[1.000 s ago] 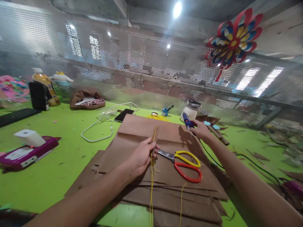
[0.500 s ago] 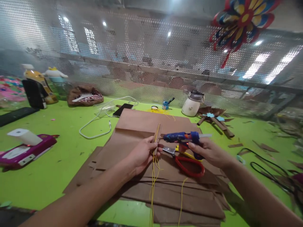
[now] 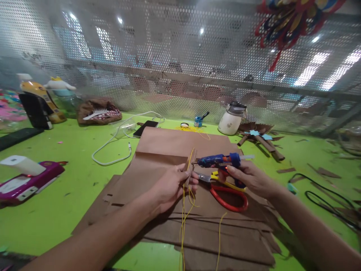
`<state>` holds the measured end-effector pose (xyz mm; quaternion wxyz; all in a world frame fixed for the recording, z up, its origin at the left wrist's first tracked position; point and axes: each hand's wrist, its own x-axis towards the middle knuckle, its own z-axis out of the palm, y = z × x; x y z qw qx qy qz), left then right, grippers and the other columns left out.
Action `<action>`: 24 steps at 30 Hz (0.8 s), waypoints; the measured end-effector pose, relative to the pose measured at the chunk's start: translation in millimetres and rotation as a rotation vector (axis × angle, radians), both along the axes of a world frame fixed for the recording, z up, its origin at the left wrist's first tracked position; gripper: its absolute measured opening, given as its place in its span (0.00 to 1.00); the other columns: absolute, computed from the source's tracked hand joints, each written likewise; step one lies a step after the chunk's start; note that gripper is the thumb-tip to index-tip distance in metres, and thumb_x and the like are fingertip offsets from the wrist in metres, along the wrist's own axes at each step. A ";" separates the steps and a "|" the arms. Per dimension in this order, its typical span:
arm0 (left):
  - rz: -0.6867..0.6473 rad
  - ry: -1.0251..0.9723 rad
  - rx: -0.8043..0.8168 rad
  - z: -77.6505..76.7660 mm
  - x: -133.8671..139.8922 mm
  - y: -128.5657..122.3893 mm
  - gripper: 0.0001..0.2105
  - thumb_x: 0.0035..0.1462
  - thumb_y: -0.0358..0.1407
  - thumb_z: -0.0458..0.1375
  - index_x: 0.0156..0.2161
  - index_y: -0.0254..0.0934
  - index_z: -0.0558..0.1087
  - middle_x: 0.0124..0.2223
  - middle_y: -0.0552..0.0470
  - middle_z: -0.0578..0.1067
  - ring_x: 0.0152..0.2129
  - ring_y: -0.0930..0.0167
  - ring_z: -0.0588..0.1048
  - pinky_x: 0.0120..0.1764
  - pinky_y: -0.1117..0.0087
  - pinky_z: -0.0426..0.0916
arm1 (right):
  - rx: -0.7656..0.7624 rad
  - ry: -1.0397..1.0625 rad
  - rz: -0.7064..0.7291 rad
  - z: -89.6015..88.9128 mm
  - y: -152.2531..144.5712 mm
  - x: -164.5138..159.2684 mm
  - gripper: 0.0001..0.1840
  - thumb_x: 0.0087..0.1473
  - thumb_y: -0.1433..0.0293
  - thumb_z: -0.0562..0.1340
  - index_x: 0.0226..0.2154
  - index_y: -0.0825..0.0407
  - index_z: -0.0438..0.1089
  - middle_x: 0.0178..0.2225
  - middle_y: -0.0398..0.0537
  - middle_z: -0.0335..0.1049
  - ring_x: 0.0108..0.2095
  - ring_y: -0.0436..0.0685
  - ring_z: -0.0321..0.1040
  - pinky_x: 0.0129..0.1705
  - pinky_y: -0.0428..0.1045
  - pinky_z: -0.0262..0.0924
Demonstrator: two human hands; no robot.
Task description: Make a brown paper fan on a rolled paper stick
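Between the fingers of my left hand [image 3: 172,184] is a narrow brown paper strip [image 3: 193,158] with yellow string [image 3: 184,218] along it; the loose ends hang down toward me. My right hand [image 3: 251,177] grips a blue glue gun [image 3: 217,161], its nozzle pointing left at the strip, at or very near its surface. A clear glue stick pokes out of the gun's back, and a small red light glows on it. Below the gun lie scissors [image 3: 229,199] with red and yellow handles, partly covered by my right hand. Brown paper sheets [image 3: 158,143] are stacked underneath.
A purple power strip [image 3: 39,180] with a white charger sits at left. Behind the paper are a phone [image 3: 146,128], a white cable [image 3: 105,163], a small blue bottle [image 3: 198,121] and a white jar [image 3: 231,119]. Paper rolls [image 3: 267,146] and a black cord [image 3: 324,199] lie at right.
The view has shifted slightly. The strip leans more to the right in my left hand, and the glue gun stays at its side. Both hands keep their hold.
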<state>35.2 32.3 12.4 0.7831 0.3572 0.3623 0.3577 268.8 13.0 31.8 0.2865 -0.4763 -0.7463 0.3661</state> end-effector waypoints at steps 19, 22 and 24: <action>-0.033 0.040 0.052 0.7 0.8 -3.9 0.04 0.58 0.27 0.49 0.38 0.29 0.66 0.31 0.48 0.70 0.21 0.77 0.70 0.29 0.74 0.66 | 0.007 0.047 -0.054 -0.9 0.3 -0.1 0.24 0.57 0.53 0.50 0.25 0.56 0.65 0.23 0.45 0.61 0.25 0.49 0.57 0.26 0.45 0.53; -0.023 0.024 0.055 0.2 0.4 -3.2 0.04 0.57 0.26 0.50 0.37 0.29 0.66 0.31 0.48 0.70 0.22 0.77 0.70 0.30 0.74 0.67 | 0.008 0.019 -0.039 -0.1 -0.6 0.6 0.24 0.57 0.54 0.51 0.25 0.56 0.66 0.23 0.45 0.60 0.24 0.49 0.56 0.26 0.45 0.52; -0.026 0.017 0.057 0.5 0.4 -2.6 0.04 0.57 0.26 0.50 0.36 0.30 0.66 0.31 0.48 0.70 0.23 0.77 0.70 0.30 0.74 0.67 | 0.011 -0.007 -0.012 0.5 -1.6 0.8 0.24 0.57 0.54 0.51 0.24 0.56 0.66 0.23 0.45 0.61 0.24 0.49 0.55 0.26 0.45 0.52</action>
